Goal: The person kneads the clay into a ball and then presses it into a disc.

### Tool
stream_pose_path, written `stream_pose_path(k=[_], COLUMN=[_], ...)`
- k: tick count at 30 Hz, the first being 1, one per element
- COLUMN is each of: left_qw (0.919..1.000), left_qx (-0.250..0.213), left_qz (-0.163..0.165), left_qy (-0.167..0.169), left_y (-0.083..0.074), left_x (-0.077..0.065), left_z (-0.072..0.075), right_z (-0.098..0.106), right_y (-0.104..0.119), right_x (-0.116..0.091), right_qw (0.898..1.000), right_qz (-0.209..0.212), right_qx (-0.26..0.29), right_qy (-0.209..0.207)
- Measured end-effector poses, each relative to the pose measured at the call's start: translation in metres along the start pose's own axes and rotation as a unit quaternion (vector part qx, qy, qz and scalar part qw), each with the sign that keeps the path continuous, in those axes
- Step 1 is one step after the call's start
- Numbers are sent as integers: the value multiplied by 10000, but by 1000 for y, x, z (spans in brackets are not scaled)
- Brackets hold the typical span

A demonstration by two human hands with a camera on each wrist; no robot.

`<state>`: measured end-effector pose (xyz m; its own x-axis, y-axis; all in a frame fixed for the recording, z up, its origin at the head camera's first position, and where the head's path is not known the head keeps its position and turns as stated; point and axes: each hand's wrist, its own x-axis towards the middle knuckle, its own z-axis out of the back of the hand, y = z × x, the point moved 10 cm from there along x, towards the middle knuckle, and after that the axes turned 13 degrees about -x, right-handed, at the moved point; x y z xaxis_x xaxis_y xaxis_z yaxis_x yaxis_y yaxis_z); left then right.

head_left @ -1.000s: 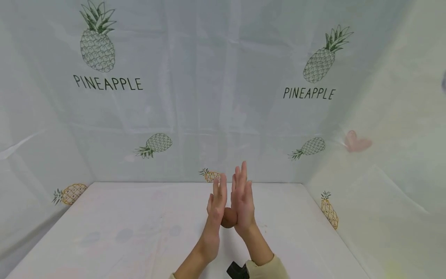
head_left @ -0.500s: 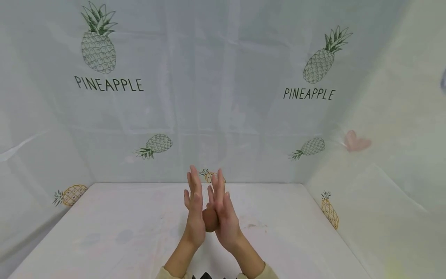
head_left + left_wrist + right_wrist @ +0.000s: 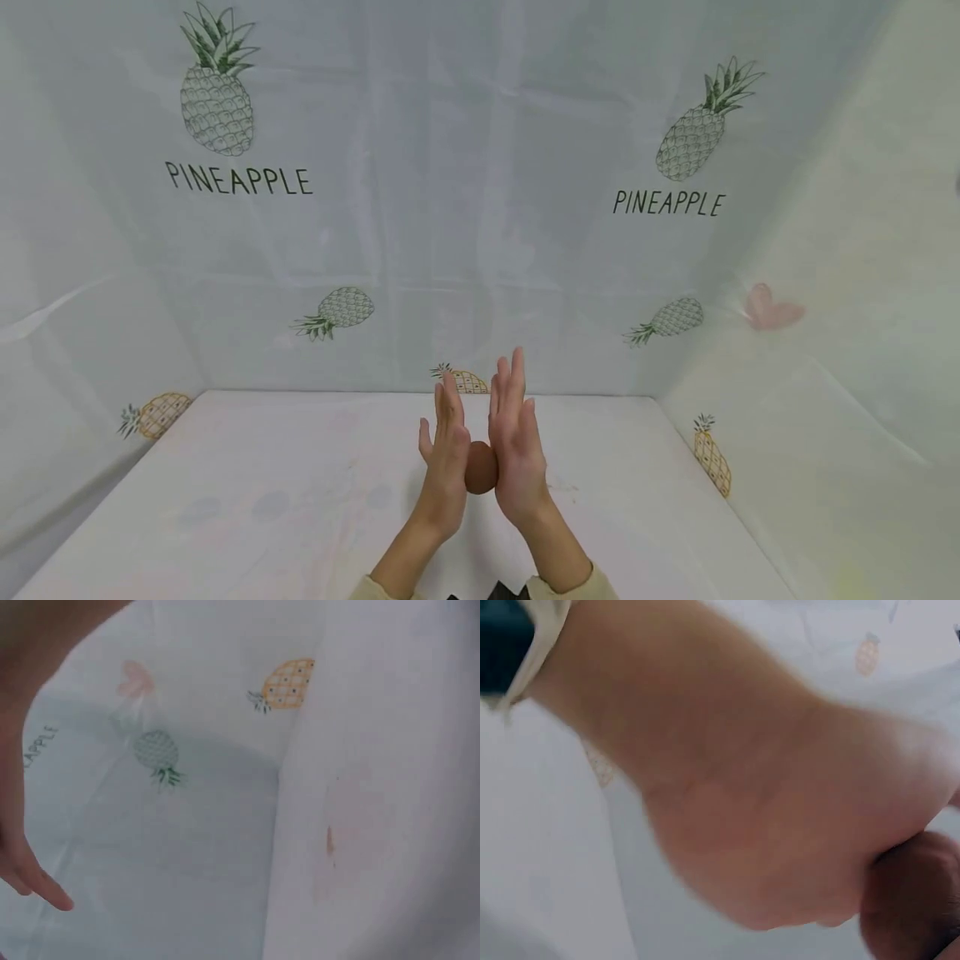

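Observation:
A smooth brown ball, clay-like in look, sits between two upright palms in the head view. My left hand presses it from the left with fingers straight and pointing up. From the other side the palm of my right hand bears on it, its fingers also straight. The right wrist view shows the ball close up against the heel of the right hand. Only part of the left hand enters the left wrist view, at its left edge, and the ball is out of that frame.
Beneath the hands lies a white-covered table with faint stains. Small brown smears mark its surface. A pale curtain printed with pineapples hangs behind and along both sides.
Both hands moved left with the ball, then back right by now. Against each other the palms shifted forward and back, the ball staying between them.

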<state>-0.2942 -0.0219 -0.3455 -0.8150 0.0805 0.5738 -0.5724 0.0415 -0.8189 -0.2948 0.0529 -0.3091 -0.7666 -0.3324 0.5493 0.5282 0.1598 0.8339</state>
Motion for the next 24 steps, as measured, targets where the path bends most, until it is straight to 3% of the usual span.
stream_pose_path(k=[6,12,19,24], left_qw=[9967,9925,9972,9984], left_qx=[-745,-1220,-469,-259], left_qz=[-65,10,-174,32], left_qy=[322,81,-556,-511], left_y=[-13,-16,-15,-7], left_x=[-2,5,11,12], left_z=[-5,17,47,41], right_z=[-10,-35,-48,-40], right_y=[-17,-19,-7,7], right_x=[3,-2,-7,-6], right_qw=[9993,9948,9941,9971], right_qz=[-85,-208,-148,63], right_qx=[3,93,54,111], right_qy=[359,997,1076,757])
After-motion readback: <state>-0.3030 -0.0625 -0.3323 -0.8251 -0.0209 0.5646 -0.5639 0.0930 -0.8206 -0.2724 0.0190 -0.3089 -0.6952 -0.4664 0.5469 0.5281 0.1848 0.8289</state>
